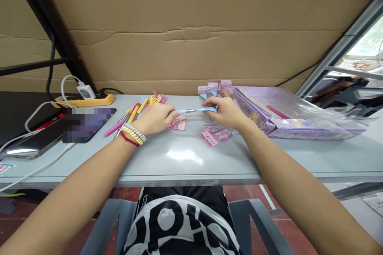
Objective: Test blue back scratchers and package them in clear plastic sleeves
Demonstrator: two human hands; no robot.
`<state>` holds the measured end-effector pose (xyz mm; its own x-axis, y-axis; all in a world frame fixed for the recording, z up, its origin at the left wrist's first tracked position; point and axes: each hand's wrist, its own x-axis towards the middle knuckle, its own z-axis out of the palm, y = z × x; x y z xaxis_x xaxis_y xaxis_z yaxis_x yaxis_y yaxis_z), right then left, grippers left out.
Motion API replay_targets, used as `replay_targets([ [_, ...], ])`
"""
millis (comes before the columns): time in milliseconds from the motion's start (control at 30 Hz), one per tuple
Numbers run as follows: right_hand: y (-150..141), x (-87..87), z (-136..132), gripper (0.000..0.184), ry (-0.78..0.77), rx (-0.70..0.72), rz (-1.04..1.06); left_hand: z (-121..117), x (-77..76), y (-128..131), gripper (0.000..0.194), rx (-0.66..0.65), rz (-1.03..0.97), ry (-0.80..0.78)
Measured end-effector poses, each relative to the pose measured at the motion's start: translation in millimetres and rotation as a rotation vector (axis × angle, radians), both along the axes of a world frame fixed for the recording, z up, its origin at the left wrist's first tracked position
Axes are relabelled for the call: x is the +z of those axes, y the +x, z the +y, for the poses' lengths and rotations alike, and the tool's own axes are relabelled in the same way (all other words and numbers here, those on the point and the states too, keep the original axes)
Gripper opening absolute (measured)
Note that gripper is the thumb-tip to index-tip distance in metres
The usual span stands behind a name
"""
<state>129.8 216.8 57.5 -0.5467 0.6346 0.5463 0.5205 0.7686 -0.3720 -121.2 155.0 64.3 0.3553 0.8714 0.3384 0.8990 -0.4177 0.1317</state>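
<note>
My left hand and my right hand each grip one end of a light-blue telescopic stick with a silver middle, held level just above the grey table. Both hands are closed on it. Small pink cards lie on the table under and in front of my right hand, and more pink cards lie beside my left hand. A heap of yellow, pink and blue hand-shaped sticks lies behind my left hand. My left wrist wears several bracelets.
A purple printed box with clear plastic wrap lies at the right. Purple packets stand behind my right hand. At the left are a yellow power strip with a charger, white cables and a phone. Cardboard forms the back wall.
</note>
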Motion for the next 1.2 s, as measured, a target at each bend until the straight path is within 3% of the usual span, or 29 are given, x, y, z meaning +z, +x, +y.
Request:
replay_targets([
  [200, -2, 2.5, -4, 0.023, -0.072, -0.019, -0.044, -4, 4.2, 0, 0.045, -0.013, 0.015, -0.026],
  [500, -19, -3.0, -15, 0.024, -0.141, 0.080, -0.062, -1, -12.2, 11, 0.035, -0.173, -0.045, 0.086],
  [800, -18, 10.0, -21, 0.024, -0.174, 0.066, 0.050, -1, -1.7, 15, 0.033, -0.109, -0.021, 0.099],
  [967, 3, 20.0, -10, 0.028, -0.353, 0.005, 0.323, 6, 6.9, 0, 0.035, 0.047, 0.053, 0.184],
  [1100, 36, 31.3, 6, 0.022, -0.322, -0.132, 0.759, 16, 13.2, -45, 0.035, 0.200, 0.080, 0.338],
  [1200, 59, 39.1, 15, 0.024, -0.273, -0.219, 1.035, 20, 18.3, -81, 0.036, 0.357, 0.099, 0.322],
])
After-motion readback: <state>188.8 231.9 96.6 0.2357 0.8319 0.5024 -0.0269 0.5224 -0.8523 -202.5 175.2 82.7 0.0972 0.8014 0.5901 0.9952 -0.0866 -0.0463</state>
